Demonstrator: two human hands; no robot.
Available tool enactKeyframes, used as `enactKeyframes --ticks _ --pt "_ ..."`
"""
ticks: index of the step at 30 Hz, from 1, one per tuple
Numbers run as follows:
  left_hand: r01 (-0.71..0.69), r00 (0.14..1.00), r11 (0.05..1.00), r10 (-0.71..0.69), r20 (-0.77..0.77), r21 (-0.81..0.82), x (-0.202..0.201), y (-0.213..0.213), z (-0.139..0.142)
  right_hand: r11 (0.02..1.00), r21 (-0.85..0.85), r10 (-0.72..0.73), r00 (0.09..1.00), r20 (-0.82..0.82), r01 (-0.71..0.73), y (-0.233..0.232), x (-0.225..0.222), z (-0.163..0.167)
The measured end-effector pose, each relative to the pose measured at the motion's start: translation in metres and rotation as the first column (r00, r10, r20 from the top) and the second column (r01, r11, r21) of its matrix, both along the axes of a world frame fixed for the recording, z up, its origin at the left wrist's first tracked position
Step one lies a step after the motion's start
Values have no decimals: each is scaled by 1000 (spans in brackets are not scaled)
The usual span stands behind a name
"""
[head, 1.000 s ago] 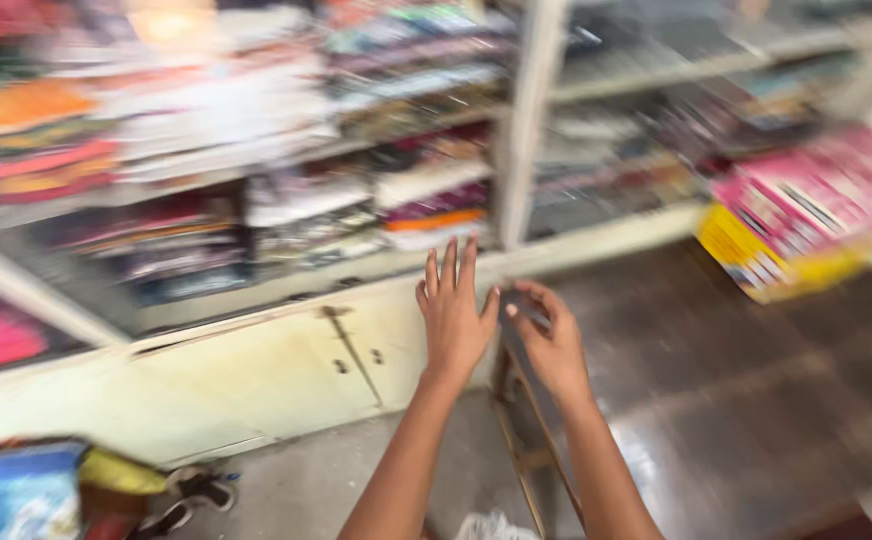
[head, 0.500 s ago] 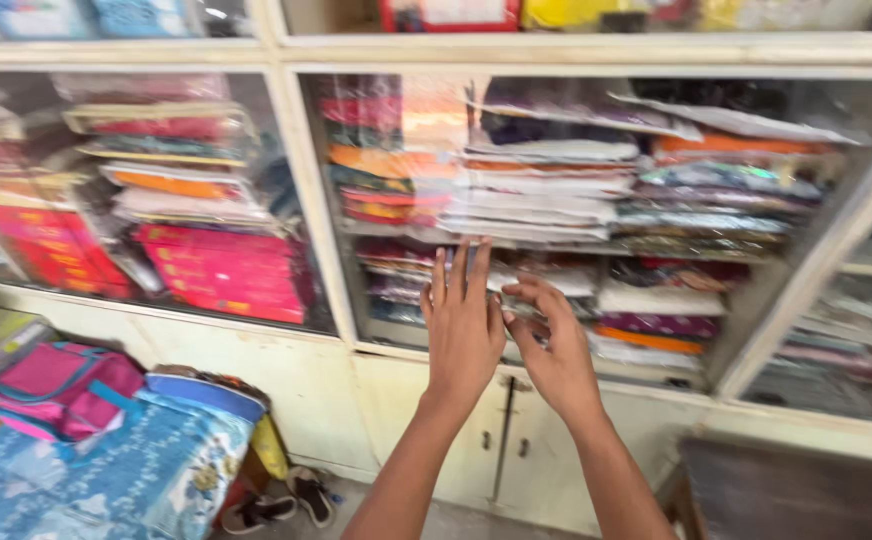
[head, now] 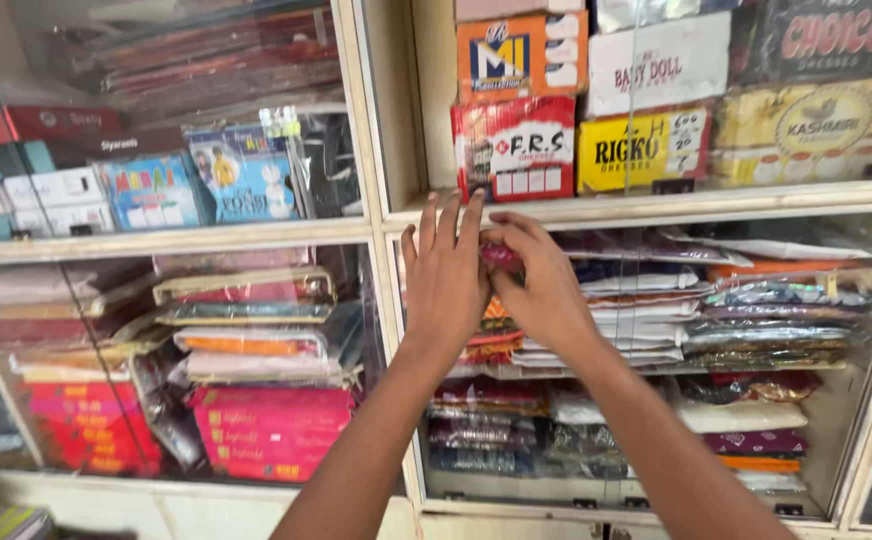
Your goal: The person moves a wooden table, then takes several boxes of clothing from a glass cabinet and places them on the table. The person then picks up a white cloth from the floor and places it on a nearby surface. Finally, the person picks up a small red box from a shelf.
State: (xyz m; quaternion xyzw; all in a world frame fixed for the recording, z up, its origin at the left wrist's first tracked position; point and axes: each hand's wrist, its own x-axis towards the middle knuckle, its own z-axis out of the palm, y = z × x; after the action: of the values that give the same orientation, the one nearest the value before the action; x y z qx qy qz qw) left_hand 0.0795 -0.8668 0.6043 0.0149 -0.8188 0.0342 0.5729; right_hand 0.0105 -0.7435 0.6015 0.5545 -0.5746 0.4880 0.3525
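Left hand [head: 446,275] fingers spread, flat; right hand [head: 541,285] fingertips pinching small red object [head: 501,256] between them; nothing placed yet.

small dark-pink item [head: 501,256], mostly hidden, pinched between left hand [head: 446,275] and right hand [head: 541,280] fingertips, up against glass cabinet front

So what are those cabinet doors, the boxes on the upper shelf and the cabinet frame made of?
The cabinet doors look like clear glass: glossy, with pale reflections over the stacked goods. The boxes seem printed cardboard, flat-sided with sharp corners, some under shiny wrap. The cabinet frame is painted cream with a smooth finish, probably wood, though paint hides it.
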Motion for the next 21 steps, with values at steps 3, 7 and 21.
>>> enactKeyframes --ticks 3,7,21 --pt "-82 997 989 80 -21 -120 -20 -23 29 995 62 -79 997 23 78 -14 -21 34" --pt "-234 971 927 239 -19 -291 -53 -58 62 976 76 -182 957 -226 203 -32 -55 74" --pt "-503 858 818 512 -46 -280 -224 -134 170 763 -14 -627 734 -260 646 -71 -264 190"
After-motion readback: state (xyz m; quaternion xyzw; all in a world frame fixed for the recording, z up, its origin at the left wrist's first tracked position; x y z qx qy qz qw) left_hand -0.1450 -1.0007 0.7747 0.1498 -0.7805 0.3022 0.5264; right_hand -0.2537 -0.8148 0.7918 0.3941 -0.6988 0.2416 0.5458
